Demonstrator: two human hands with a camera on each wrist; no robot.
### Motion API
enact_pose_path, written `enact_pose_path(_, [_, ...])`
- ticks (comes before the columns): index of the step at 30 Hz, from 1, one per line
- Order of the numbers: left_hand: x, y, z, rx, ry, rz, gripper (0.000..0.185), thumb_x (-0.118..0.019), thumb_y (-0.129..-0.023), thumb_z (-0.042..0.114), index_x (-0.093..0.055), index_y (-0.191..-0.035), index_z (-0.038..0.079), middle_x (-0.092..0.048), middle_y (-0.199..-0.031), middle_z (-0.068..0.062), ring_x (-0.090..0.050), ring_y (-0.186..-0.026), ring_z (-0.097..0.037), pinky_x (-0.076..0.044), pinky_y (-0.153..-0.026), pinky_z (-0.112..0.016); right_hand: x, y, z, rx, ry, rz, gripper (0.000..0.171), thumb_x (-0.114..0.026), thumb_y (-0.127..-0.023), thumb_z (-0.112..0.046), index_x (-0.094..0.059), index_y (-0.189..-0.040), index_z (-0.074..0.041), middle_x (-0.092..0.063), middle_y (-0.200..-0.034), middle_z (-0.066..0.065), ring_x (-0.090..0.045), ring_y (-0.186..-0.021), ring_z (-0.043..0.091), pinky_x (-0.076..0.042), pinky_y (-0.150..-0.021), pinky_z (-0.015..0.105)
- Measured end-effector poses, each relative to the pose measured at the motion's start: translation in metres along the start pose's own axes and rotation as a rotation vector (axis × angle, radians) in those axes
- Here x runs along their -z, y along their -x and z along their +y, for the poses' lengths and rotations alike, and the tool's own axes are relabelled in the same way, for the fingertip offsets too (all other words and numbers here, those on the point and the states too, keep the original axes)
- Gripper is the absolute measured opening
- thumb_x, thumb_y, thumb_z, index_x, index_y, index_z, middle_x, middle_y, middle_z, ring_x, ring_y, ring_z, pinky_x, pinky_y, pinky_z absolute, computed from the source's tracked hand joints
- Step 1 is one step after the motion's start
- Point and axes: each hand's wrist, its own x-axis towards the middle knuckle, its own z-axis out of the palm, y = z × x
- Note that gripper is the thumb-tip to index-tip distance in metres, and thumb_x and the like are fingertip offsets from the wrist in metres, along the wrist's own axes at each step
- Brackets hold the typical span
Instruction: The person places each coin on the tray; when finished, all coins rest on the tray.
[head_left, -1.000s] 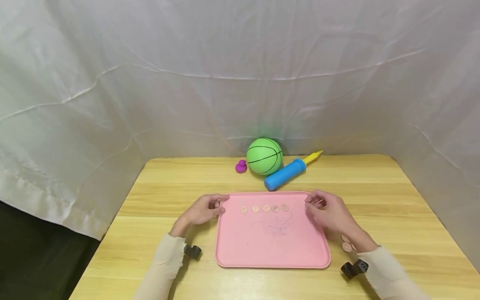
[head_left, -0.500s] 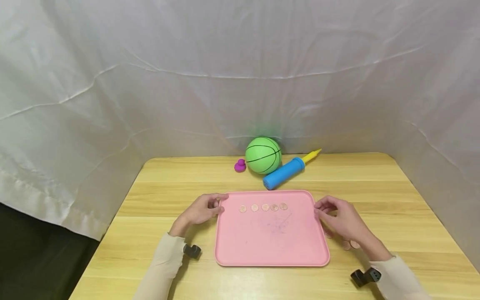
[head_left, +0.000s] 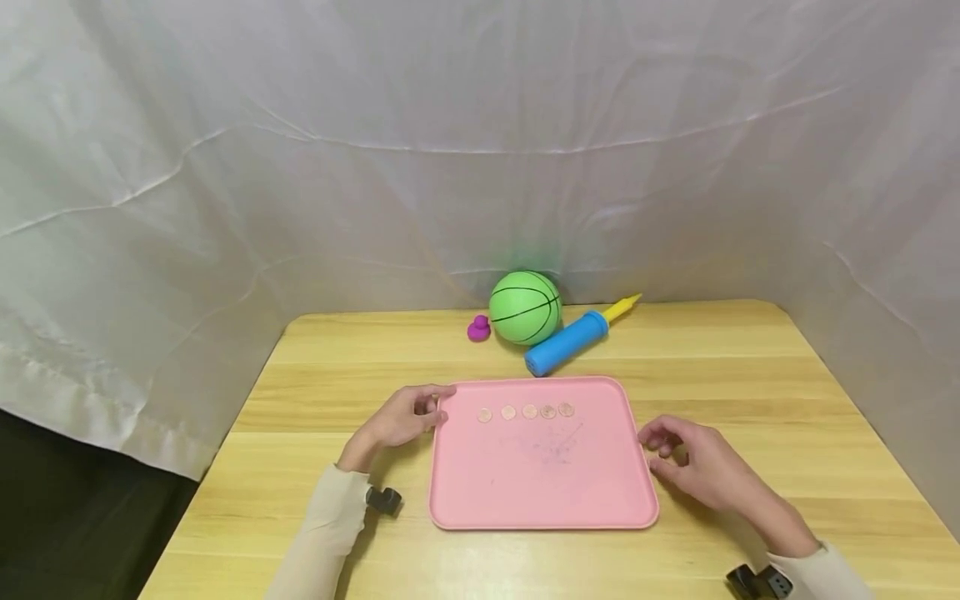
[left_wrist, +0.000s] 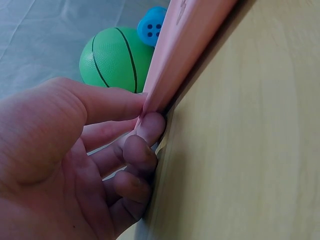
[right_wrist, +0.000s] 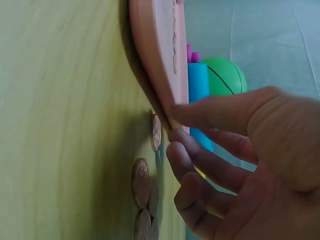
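Note:
A pink tray (head_left: 540, 492) lies on the wooden table, with several copper-coloured coins (head_left: 530, 412) in a row near its far side. My left hand (head_left: 405, 417) pinches the tray's left rim, thumb above and fingertips at the edge in the left wrist view. My right hand (head_left: 701, 462) hovers beside the tray's right edge, thumb and fingers loosely bent and apart, with nothing visible between them. In the right wrist view, several loose coins (right_wrist: 142, 182) lie on the table below it, one coin (right_wrist: 156, 131) close to the tray; in the head view the hand hides them.
Behind the tray stand a green ball (head_left: 525, 308), a blue hand pump (head_left: 567, 342) with a yellow nozzle, and a small purple rubber-like object (head_left: 478, 328). A grey-white curtain (head_left: 450, 150) borders the back and sides of the wooden table (head_left: 330, 350).
My right hand has moved from over the tray's far right corner, outward and toward me, to above the loose coins beside the tray. The left hand keeps its place on the rim.

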Motion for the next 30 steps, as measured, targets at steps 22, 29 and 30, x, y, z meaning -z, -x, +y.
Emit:
enact_pose_path(22, [0.001, -0.001, 0.001, -0.007, 0.014, -0.009, 0.047, -0.068, -0.105, 0.006, -0.061, -0.151, -0.002, -0.063, -0.089, -0.005, -0.051, -0.072, -0.010, -0.043, -0.063, -0.019, 0.004, 0.000, 0.011, -0.054, 0.069, -0.089, 0.029, -0.090, -0.086, -0.010, -0.071, -0.109, -0.011, -0.064, -0.088, -0.007, -0.047, -0.072, 0.001, -0.041, -0.064, 0.022])
enact_pose_path(29, [0.001, 0.000, -0.001, 0.003, -0.008, 0.000, 0.048, -0.069, -0.104, 0.007, -0.062, -0.151, 0.000, -0.064, -0.087, -0.006, -0.053, -0.073, -0.012, -0.045, -0.062, -0.019, 0.002, -0.002, 0.005, -0.056, 0.085, -0.104, 0.018, -0.084, -0.087, -0.007, -0.071, -0.096, -0.012, -0.058, -0.082, -0.006, -0.045, -0.071, 0.002, -0.040, -0.065, 0.023])
enact_pose_path(30, [0.000, 0.000, -0.001, 0.002, -0.014, 0.002, 0.048, -0.069, -0.104, 0.007, -0.062, -0.151, 0.000, -0.064, -0.087, -0.006, -0.053, -0.073, -0.012, -0.045, -0.063, -0.020, 0.003, -0.002, 0.004, -0.062, 0.096, -0.107, 0.015, -0.084, -0.087, -0.007, -0.071, -0.093, -0.013, -0.058, -0.081, -0.006, -0.045, -0.071, 0.002, -0.040, -0.065, 0.023])
